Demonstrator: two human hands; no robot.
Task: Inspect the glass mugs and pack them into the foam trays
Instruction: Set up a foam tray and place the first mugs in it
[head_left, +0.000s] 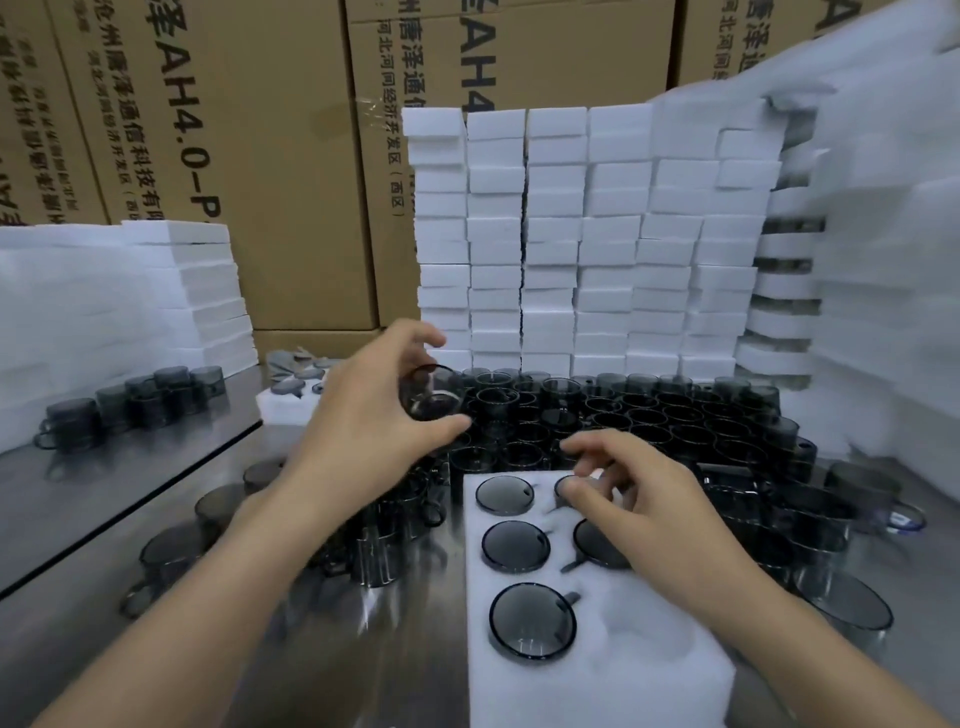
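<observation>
Foam tray (597, 680) lies nearest on the metal table (78, 649). Dark glass packed mugs (532, 629) sit in its pockets, and the near-right pocket (641, 623) shows only foam. The right hand (644, 499) hovers over the tray's far-right corner with fingers curled and the thumb on the far-right mug (563, 484); whether it grips that mug I cannot tell. Further back and to the left, the left hand (371, 415) holds the tilted mug (434, 399) between thumb and fingers, above the loose mugs (665, 415) crowded across the table. More mugs stand in a side row (135, 400) at left. Behind rise white foam stacks (571, 234), then printed cardboard boxes (234, 156).
</observation>
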